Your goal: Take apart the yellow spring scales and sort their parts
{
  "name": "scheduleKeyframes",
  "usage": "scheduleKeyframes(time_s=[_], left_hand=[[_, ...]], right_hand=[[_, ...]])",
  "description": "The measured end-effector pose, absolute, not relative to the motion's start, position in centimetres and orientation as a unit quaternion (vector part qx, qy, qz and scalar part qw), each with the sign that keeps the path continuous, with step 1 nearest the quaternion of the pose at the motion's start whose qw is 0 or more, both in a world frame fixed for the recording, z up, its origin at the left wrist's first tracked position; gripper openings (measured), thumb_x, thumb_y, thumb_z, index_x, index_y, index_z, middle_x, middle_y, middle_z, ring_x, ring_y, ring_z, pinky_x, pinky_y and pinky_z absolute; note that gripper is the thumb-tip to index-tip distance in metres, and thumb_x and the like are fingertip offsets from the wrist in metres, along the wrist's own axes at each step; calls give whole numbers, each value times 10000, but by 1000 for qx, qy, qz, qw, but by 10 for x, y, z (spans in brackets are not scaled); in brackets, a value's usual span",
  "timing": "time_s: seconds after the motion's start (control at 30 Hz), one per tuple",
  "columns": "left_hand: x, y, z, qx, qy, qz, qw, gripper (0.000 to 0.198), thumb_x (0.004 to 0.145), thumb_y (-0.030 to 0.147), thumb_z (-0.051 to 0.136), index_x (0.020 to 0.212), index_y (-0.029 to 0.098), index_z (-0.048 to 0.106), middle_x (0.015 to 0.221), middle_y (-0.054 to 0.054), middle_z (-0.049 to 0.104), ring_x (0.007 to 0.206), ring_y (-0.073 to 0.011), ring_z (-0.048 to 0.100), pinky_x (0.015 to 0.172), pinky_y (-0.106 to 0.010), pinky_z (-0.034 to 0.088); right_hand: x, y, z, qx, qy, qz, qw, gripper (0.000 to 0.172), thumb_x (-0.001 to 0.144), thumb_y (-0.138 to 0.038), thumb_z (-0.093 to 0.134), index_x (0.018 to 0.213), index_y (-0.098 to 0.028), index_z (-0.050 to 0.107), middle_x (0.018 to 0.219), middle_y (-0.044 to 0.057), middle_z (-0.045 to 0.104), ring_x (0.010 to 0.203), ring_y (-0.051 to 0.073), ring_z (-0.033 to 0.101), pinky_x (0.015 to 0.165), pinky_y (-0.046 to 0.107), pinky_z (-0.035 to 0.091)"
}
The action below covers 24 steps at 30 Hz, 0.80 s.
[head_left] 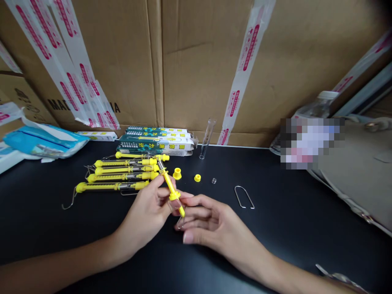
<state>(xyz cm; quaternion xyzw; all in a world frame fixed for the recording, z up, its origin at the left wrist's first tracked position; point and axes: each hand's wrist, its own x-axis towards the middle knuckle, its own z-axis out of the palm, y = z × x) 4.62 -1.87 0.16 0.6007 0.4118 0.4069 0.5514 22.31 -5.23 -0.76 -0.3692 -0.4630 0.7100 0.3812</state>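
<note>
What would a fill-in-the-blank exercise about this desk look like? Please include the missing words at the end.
1. The thin rod in the person's left hand is mainly ____ in colour.
2. In this view, the clear tube is on the ____ side of the printed boxes.
3. In size, the loose yellow cap nearest the small spring is the ____ of the two.

Missing words: yellow; right; smaller.
</note>
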Motion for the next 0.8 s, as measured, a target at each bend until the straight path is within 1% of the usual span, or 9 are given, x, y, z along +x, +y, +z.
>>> scheduleKeyframes(time_s=[0.03, 0.07, 0.17, 0.23, 0.4, 0.5, 0.57, 0.67, 0.8], left_hand=[[47, -19, 2, 601, 414, 408, 548, 253, 826, 344, 696, 900, 219, 488, 784, -38, 746, 725, -207, 719, 688, -296, 550], [47, -19, 2, 604, 416, 409, 544, 242, 833, 340, 686, 907, 218, 490, 805, -46, 752, 759, -214, 728, 722, -311, 560], [50, -20, 1, 612, 422, 405, 533, 210, 848, 322, 662, 930, 215, 501, 871, -67, 766, 869, -238, 741, 831, -367, 573], [52, -21, 1, 608, 429, 407, 530, 197, 847, 312, 652, 930, 219, 499, 892, -73, 771, 887, -248, 745, 834, -382, 580], [55, -22, 4, 617, 444, 418, 497, 194, 804, 267, 667, 891, 229, 499, 833, -57, 779, 845, -262, 755, 737, -347, 583], [56, -22, 5, 616, 460, 411, 491, 209, 797, 275, 666, 901, 232, 490, 829, -60, 783, 809, -271, 760, 660, -336, 582], [56, -22, 4, 622, 464, 409, 480, 201, 801, 276, 656, 907, 233, 491, 842, -67, 784, 836, -279, 760, 686, -352, 588], [57, -23, 2, 631, 461, 411, 469, 186, 813, 279, 642, 910, 231, 491, 857, -78, 785, 891, -282, 757, 771, -382, 590], [58, -23, 1, 612, 458, 413, 495, 216, 834, 335, 642, 901, 235, 463, 917, -98, 783, 875, -285, 759, 705, -364, 594]], right_hand=[[220, -55, -8, -366, -449, 721, 381, 557, 643, -304, 920, 1097, -232, 607, 897, 2, 774, 893, 198, 741, 851, 310, 566], [218, -57, -8, -368, -442, 724, 382, 596, 653, -301, 917, 1127, -234, 562, 856, -5, 773, 850, 191, 745, 836, 316, 570], [212, -61, -9, -377, -443, 714, 390, 501, 781, -355, 828, 1123, -214, 491, 729, -12, 761, 727, 169, 741, 815, 335, 572], [210, -61, -9, -367, -440, 717, 396, 472, 806, -354, 805, 1107, -210, 471, 715, -11, 763, 697, 156, 732, 794, 322, 570], [209, -59, -6, -364, -426, 720, 409, 525, 728, -329, 867, 1044, -223, 462, 681, -39, 753, 702, 152, 728, 764, 281, 555], [208, -59, -5, -379, -427, 710, 412, 538, 688, -339, 893, 1003, -230, 471, 677, -52, 748, 743, 170, 739, 804, 295, 548], [207, -59, -5, -383, -424, 708, 415, 543, 663, -346, 906, 972, -236, 474, 727, -44, 761, 813, 184, 748, 840, 303, 542], [207, -59, -4, -377, -409, 719, 417, 567, 625, -341, 927, 957, -239, 479, 805, -35, 772, 882, 191, 748, 871, 307, 541], [211, -56, -1, -374, -397, 728, 415, 603, 622, -323, 933, 1035, -210, 508, 741, -33, 759, 810, 168, 746, 860, 298, 548]])
